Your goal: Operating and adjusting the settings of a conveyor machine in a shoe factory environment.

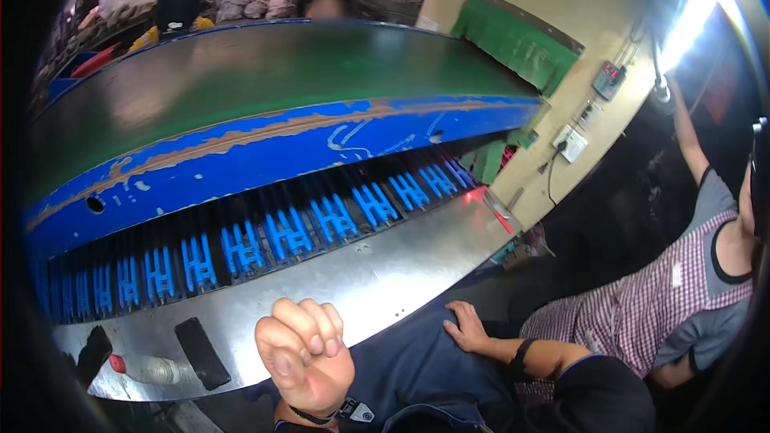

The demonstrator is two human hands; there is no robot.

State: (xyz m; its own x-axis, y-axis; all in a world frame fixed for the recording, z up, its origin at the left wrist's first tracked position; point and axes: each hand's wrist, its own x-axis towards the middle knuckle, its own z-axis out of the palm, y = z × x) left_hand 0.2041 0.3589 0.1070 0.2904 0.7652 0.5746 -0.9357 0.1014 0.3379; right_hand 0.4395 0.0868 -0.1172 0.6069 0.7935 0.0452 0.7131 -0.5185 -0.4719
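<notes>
My left hand (305, 345) is raised above the near edge of the metal work surface (377, 273), palm toward me. Its fingers are curled in and closed, and I see nothing in them. A strap with a small tag circles that wrist. My right hand (468, 327) lies on the dark blue cloth (409, 361) over my lap, its fingers apart and holding nothing. Beyond the metal surface runs a row of several blue forked pieces (289, 232) under a blue rail (265, 144).
A black pad (202, 353) and a whitish bottle-like thing with a red end (152, 369) lie at left. A green conveyor belt (281, 64) stretches behind. On the right, a person in a checked apron (618, 305) reaches up near a bright lamp (690, 20). Another person (325, 6) is beyond the belt.
</notes>
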